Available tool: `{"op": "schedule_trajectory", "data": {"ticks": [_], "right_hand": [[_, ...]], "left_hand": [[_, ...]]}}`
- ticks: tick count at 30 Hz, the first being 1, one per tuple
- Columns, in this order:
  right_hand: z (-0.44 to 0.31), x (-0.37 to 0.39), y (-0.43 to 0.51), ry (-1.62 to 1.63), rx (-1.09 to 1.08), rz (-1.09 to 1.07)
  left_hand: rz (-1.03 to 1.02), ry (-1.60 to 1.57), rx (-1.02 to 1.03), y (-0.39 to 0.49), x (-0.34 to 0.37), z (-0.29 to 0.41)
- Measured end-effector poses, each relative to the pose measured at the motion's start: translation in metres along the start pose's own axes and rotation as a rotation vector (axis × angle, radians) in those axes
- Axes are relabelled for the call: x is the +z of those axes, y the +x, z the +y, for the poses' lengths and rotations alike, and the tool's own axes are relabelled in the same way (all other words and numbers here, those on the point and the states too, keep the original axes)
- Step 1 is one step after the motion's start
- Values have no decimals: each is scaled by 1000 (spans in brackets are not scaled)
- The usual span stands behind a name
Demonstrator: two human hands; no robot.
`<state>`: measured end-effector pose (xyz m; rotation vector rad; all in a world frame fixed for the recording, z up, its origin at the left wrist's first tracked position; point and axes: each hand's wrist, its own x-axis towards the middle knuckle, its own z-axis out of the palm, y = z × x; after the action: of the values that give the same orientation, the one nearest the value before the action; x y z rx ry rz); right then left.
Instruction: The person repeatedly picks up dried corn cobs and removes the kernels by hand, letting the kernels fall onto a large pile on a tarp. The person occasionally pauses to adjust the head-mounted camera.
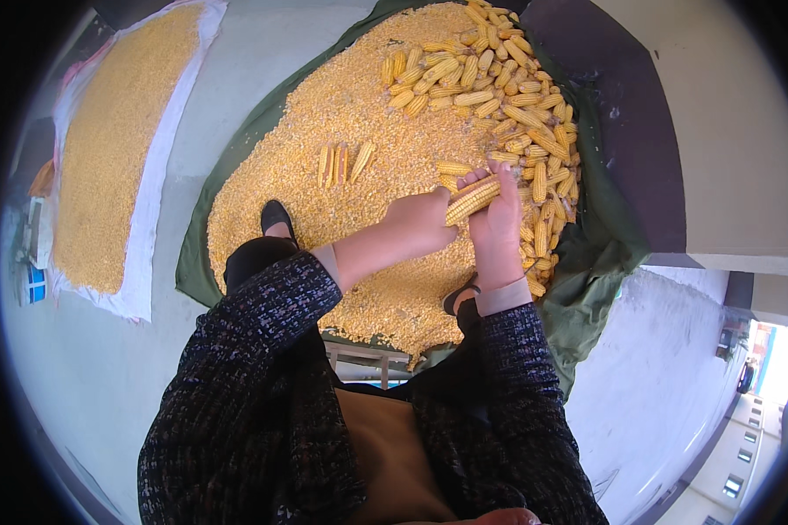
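Observation:
My right hand (pixel 501 213) holds a yellow corn cob (pixel 474 200) from beneath, fingers wrapped around its far end. My left hand (pixel 421 220) is curled around the cob's near end, its fingers partly hidden. A reddish-brown bare strip runs along the cob's upper side. Below both hands spreads a wide layer of loose corn kernels (pixel 368 230). Several cobs (pixel 341 164) lie on the kernels further left, some with bare reddish strips. Just beyond my right hand, a heap of whole corn cobs (pixel 479 85) covers the right and far part of the layer.
A dark green tarp (pixel 236 147) lies under the corn, bunched at the right near a wall (pixel 729 151). My shoes (pixel 276 216) rest among the kernels. Part of a wooden stool (pixel 368 357) shows beneath me. Across the concrete floor (pixel 190 141), more kernels cover a white sheet (pixel 164 157).

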<state>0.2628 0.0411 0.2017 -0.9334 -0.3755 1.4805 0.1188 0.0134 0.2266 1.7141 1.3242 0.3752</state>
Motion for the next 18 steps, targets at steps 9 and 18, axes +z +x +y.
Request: {"op": "schedule_trajectory", "data": {"ticks": [9, 18], "right_hand": [[11, 0, 9, -126, 85, 164], [111, -169, 131, -914, 72, 40]], "left_hand": [[-212, -642, -202, 12, 12, -25], [-163, -1091, -357, 9, 2, -30]]}}
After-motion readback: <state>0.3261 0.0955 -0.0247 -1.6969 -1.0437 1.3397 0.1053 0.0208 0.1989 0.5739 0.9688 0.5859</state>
